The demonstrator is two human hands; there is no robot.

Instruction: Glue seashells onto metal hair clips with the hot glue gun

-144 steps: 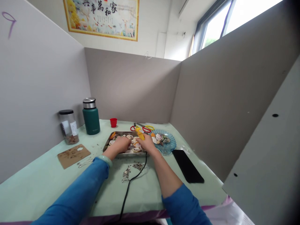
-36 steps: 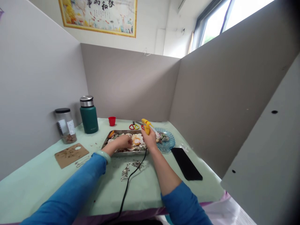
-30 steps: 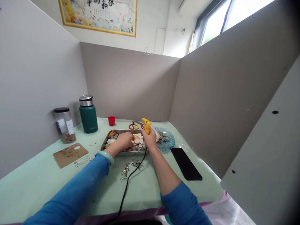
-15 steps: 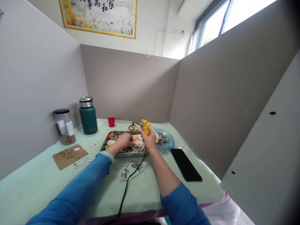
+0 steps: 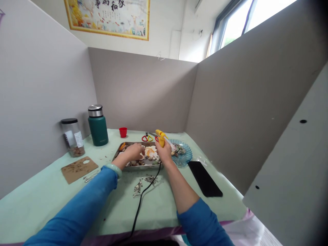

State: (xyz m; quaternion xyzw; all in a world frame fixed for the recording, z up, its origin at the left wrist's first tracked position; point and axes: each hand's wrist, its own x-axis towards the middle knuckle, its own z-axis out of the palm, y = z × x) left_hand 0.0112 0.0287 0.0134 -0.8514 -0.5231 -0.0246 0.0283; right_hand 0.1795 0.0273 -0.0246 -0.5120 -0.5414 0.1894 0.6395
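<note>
Few seconds on, our right hand [image 5: 164,151] has the yellow glue gun [image 5: 161,136] gripped off the metal tray's [image 5: 147,167] right end, not over its shells [image 5: 151,152]; gluing's probably paused; our left hand [image 5: 133,152] is half-curled inside, can't tell if it's holding any; blue scalloped plate [image 5: 189,159] right of the tray has more shells [image 5: 178,149]; black-lidded jar [image 5: 72,135] well left, brown lumps [image 5: 77,151] inside.

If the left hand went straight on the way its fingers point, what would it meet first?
The left hand would probably meet the pale shells in the tray first, though depth is unclear.
</note>
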